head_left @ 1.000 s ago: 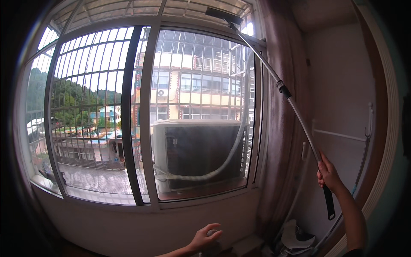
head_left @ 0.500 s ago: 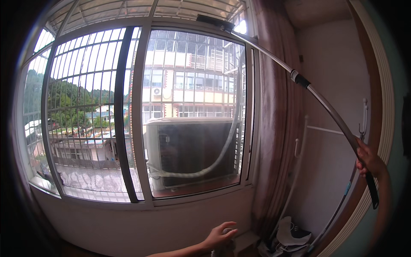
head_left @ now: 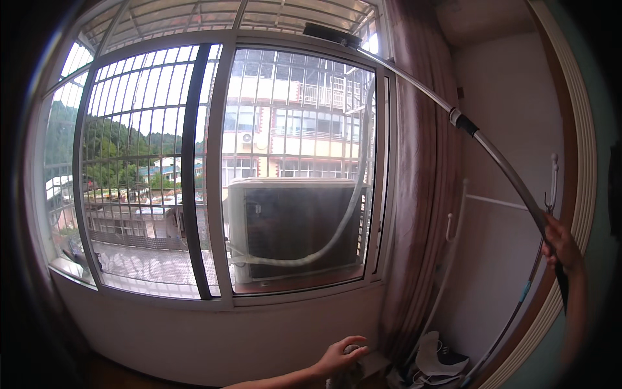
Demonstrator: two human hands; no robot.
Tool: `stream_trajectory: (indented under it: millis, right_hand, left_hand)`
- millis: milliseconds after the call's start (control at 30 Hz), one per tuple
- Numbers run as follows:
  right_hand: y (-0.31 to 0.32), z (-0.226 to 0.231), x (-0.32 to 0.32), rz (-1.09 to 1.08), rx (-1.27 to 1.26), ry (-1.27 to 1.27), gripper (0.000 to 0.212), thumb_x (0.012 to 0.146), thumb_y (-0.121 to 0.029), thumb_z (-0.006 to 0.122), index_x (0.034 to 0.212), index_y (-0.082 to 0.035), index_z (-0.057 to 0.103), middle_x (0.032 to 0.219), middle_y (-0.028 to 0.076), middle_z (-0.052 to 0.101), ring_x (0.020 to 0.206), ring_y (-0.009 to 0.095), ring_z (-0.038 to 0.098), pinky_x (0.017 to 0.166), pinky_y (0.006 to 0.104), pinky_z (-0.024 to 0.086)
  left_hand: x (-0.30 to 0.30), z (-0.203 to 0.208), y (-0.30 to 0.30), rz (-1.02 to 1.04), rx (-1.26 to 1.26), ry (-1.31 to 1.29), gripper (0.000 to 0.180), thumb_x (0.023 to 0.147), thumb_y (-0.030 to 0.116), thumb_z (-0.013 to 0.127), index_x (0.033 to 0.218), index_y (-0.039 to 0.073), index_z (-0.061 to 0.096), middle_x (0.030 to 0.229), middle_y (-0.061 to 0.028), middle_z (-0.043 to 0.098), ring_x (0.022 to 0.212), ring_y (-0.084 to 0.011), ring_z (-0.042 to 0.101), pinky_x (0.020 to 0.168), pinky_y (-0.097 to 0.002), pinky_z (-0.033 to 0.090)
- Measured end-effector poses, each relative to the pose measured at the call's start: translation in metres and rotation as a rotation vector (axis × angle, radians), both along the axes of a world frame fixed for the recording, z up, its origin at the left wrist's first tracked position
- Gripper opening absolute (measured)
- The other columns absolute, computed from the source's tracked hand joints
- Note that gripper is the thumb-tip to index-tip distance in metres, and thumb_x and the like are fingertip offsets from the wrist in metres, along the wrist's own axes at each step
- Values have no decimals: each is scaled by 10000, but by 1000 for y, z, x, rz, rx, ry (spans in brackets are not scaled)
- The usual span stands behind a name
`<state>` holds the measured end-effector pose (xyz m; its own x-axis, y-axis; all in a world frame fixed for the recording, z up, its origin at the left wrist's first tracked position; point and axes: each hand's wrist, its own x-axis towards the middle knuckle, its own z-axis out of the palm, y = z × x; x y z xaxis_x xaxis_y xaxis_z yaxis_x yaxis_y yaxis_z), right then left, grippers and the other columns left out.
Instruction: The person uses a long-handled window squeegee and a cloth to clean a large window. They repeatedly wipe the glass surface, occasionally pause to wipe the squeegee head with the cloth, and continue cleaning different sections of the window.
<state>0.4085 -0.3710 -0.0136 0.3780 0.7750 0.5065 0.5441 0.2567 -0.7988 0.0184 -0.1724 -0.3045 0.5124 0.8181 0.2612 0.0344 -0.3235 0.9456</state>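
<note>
My right hand (head_left: 562,246) is closed round the dark grip of a long telescopic window squeegee (head_left: 502,159). From there its metal pole slants up to the left, across the curtain. The dark squeegee head (head_left: 332,35) lies along the top of the window, beside the frame bar above the right pane (head_left: 304,155). Low in the middle, my left hand (head_left: 343,356) curls its fingers over a small rounded top; the thing beneath is mostly hidden and I cannot make out its kind.
A pinkish curtain (head_left: 421,194) hangs right of the window. White rack rails (head_left: 495,202), a second thin pole (head_left: 518,308) and shoes (head_left: 444,356) are in the right corner. Behind the glass stand an air-conditioner unit (head_left: 301,223) and metal bars.
The view has shifted a little, so the window sits slightly farther right. Both hands keep their grips, and the squeegee head stays near the window's top.
</note>
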Motion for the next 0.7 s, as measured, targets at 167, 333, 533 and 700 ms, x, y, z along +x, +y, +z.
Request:
stream_trajectory:
  millis: [167, 333, 533, 700]
  right_hand:
    - [17, -113, 8, 213, 43, 212, 510, 920, -311, 487, 1383, -176, 322, 537, 15, 460, 373, 70, 381, 344, 207, 343]
    - [17, -246, -5, 309, 35, 478, 540, 886, -348, 543, 1357, -164, 354, 540, 56, 477, 363, 127, 402, 338, 270, 362]
    - [3, -348, -85, 700, -89, 1129, 201, 880, -202, 573, 1019, -59, 549, 592, 40, 488, 421, 123, 383, 388, 269, 329]
    - [4, -372, -130, 755, -239, 1166, 271, 876, -213, 581, 1089, -54, 527, 620, 44, 515, 450, 108, 405, 417, 258, 353]
  left_hand:
    - [-1, 31, 7, 28, 98, 14, 370, 851, 302, 631, 1141, 83, 560, 852, -10, 599, 773, -66, 531, 687, -221, 452]
    - [18, 102, 20, -3, 173, -18, 360, 863, 295, 620, 1137, 71, 556, 826, 8, 578, 743, -45, 508, 652, -206, 441]
    - [51, 205, 38, -225, 358, -261, 473, 891, 362, 561, 1237, 51, 477, 965, -31, 596, 852, -64, 505, 753, -215, 438]
    - [55, 251, 30, -390, 260, -366, 540, 891, 379, 553, 1287, 37, 420, 1005, -47, 606, 918, -96, 506, 808, -237, 420]
